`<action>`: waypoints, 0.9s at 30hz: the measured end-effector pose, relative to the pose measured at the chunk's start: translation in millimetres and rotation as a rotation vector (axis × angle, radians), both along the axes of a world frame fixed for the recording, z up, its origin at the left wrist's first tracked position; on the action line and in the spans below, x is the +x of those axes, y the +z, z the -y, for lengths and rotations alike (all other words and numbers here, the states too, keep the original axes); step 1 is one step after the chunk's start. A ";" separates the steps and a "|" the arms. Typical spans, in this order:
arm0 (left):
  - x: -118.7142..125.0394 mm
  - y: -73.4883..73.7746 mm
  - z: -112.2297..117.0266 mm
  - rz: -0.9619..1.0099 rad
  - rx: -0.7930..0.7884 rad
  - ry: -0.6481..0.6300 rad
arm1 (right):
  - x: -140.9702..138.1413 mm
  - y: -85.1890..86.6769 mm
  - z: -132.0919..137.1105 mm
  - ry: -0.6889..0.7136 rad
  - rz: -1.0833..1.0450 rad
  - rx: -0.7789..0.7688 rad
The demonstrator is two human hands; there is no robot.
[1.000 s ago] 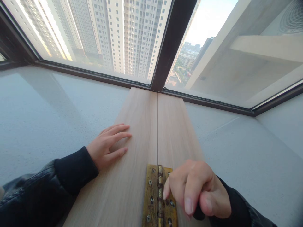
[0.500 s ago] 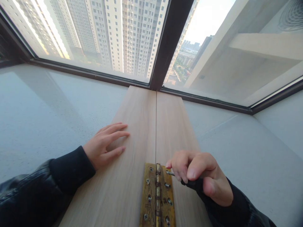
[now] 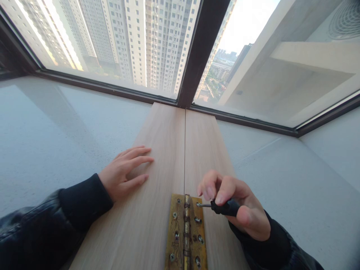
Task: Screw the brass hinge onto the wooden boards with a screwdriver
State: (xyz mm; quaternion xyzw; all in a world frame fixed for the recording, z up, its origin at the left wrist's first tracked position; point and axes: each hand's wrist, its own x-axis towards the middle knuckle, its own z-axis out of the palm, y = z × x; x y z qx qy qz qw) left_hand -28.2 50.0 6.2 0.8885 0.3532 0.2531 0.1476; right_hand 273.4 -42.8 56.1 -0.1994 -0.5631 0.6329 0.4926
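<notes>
My left hand (image 3: 126,170) lies flat with fingers spread on the left wooden board (image 3: 157,150). Gripped in my right hand (image 3: 239,202) is a screwdriver (image 3: 226,207) with a black handle, held nearly level. Its tip meets a screw at the upper right of a worn brass hinge (image 3: 180,232). The hinge straddles the seam between the left board and the right wooden board (image 3: 206,146). Several screws sit in its two leaves; on the right leaf, one screw (image 3: 198,220) stands out tilted from its hole. The hinge's lower end runs out of view.
Both boards rest on a pale speckled sill (image 3: 70,123) and reach to the dark window frame (image 3: 188,86). Beyond the glass stand tall buildings (image 3: 126,41). A white wall (image 3: 337,131) rises at the right.
My right hand has shifted slightly up and left, its fingers loosening and rolling, so more of the screwdriver's handle shows. My left hand has stayed put.
</notes>
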 end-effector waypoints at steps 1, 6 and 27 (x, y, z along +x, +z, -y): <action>0.1 0.4 0.2 -0.002 -0.001 0.001 | 1.2 -1.0 -1.3 0.000 0.013 0.018; 0.5 1.8 1.0 -0.014 0.000 0.008 | -10.7 -1.7 0.0 0.109 -0.031 0.027; 1.4 5.1 1.1 -0.030 -0.020 0.011 | -19.8 -2.0 3.5 0.174 -0.120 -0.064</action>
